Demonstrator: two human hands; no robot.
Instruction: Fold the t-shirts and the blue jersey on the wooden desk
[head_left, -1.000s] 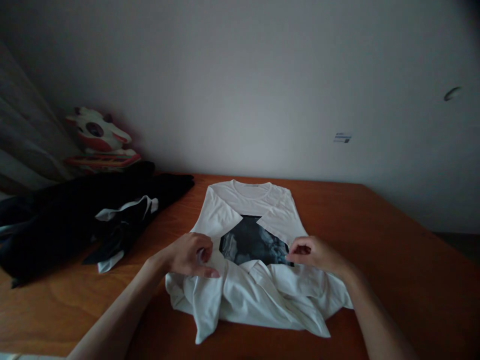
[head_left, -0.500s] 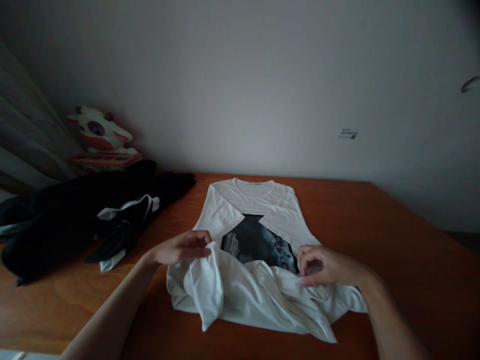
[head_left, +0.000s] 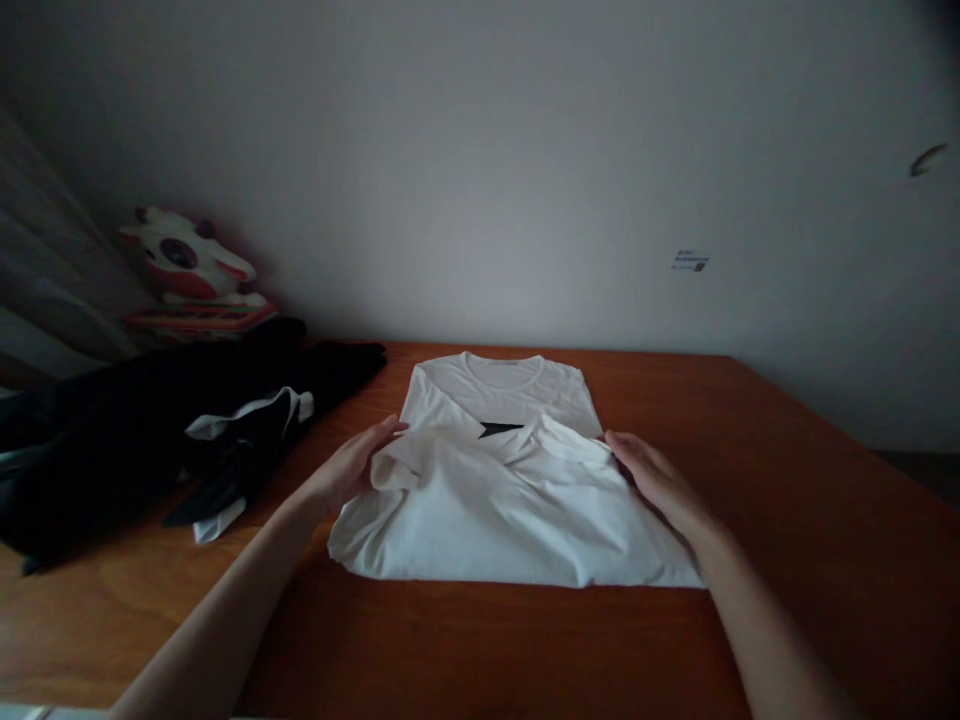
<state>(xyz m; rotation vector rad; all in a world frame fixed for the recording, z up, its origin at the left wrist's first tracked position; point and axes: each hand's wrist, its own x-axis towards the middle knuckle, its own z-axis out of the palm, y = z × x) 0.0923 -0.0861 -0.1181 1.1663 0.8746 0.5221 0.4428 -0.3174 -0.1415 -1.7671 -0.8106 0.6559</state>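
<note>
A white shirt (head_left: 495,520) with a dark printed panel lies on the brown wooden table, its neckline towards the wall. Its lower part is folded up over the front, so only a thin dark strip of the print (head_left: 499,429) shows. At the left end of the folded edge, my left hand (head_left: 358,468) is closed on the cloth, fingertips partly hidden. My right hand (head_left: 656,478) grips the same edge at the right, its fingers mostly behind the fabric. The sleeves' ends lie inward across the chest.
Black clothing (head_left: 150,420) with white trim is heaped on the left of the table (head_left: 465,650). Behind it stands a cow-shaped toy (head_left: 191,260) with a keyboard base. A pale wall (head_left: 480,200) borders the table's far side, and a curtain (head_left: 52,240) hangs at left.
Both hands have moved away from me, bringing the shirt's lower part up over most of the dark print. The near fold is now straighter and the cloth flatter.
</note>
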